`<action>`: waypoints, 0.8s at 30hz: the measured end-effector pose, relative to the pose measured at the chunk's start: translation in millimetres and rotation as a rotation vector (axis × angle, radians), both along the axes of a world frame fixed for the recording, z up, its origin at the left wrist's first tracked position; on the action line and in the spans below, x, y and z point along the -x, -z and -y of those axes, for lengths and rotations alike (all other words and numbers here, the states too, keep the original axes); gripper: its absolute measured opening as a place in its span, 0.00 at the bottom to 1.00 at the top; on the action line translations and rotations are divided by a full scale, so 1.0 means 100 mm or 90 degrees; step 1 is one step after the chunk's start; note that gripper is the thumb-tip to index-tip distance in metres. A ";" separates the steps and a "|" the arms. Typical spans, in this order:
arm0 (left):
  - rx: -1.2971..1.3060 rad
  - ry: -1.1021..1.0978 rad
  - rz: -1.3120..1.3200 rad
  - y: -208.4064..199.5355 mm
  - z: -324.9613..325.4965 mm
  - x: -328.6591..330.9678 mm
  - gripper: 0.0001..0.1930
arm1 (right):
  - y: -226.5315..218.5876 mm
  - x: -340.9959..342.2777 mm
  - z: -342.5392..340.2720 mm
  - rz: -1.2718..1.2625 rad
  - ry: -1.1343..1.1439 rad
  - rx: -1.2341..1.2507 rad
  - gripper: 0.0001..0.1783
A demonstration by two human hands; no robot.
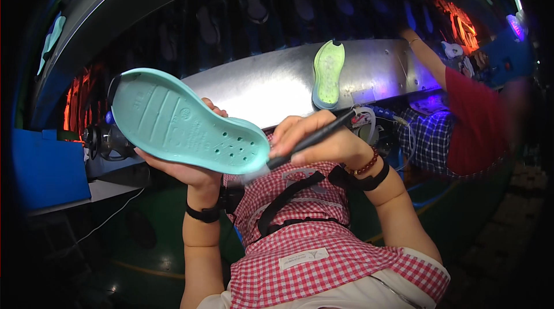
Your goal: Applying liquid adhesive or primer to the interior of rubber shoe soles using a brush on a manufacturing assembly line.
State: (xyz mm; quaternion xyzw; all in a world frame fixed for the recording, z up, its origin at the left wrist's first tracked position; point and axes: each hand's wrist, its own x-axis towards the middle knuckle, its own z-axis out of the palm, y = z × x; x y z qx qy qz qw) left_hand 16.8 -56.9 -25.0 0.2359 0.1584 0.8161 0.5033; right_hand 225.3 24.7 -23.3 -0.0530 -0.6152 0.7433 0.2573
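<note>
So my left hand (190, 173) has its grip clenched on the underside of a teal shoe sole (184, 124), holding it up flat-side toward me. The sole's long axis runs from up on my left down toward my right, and the end with the little holes is the low one, closest to my other hand. My right hand (314, 139) is wrapped tight around a black brush (311, 139) — handle pointing up and away to the right, tip aimed back down-left. That tip sits right at the sole's near end, touching or as good as touching; hard to call. So the right grip is the nearer one to that holed end. Past both grips, a pale green sole (328, 74) lies on the metal conveyor ledge (265, 87) — well apart.
</note>
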 end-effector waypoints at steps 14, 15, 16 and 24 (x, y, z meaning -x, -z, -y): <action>0.131 0.184 -0.063 0.28 0.14 0.00 0.31 | -0.31 0.02 0.13 0.105 0.077 0.026 0.12; 0.154 0.166 -0.083 0.27 0.14 0.01 0.30 | -0.32 0.02 0.11 0.165 0.098 -0.043 0.12; 0.171 0.229 -0.055 0.24 0.15 0.04 0.27 | -0.33 0.04 0.10 0.151 0.055 -0.118 0.13; 0.285 0.449 -0.172 0.00 0.14 0.15 0.28 | -0.49 0.03 -0.09 0.042 -0.094 -0.269 0.12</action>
